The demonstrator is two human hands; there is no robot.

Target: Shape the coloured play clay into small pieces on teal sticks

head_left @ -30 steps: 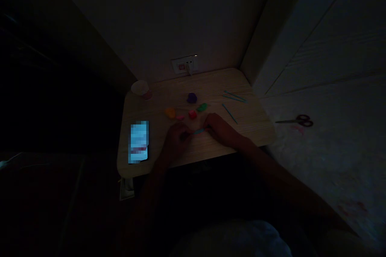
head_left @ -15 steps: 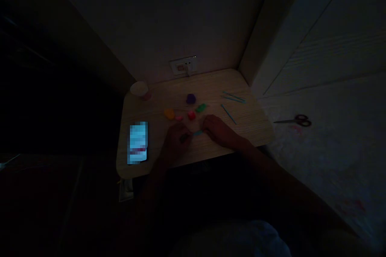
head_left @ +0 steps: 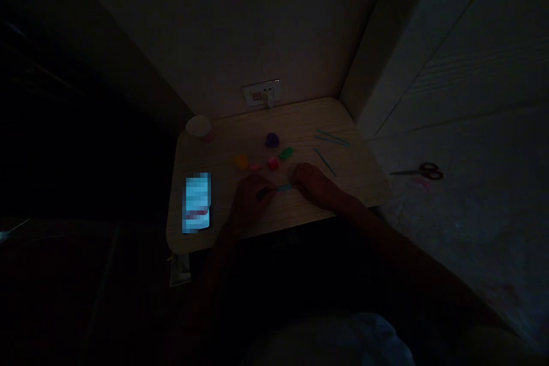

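The left hand [head_left: 253, 197], curled inward, pinches one end of a blue strip [head_left: 284, 187] near the front edge of the table [head_left: 295, 210], while the right hand [head_left: 312, 184], knuckles up, is closed around the other end

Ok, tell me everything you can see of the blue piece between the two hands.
The blue piece is a short, narrow, light-blue strip, its material too dim to tell. It lies crosswise near the front of the wood-look table, the left hand at one end, the right hand at the other. Its ends may be covered, so full length is unclear, as is whether it touches the table.
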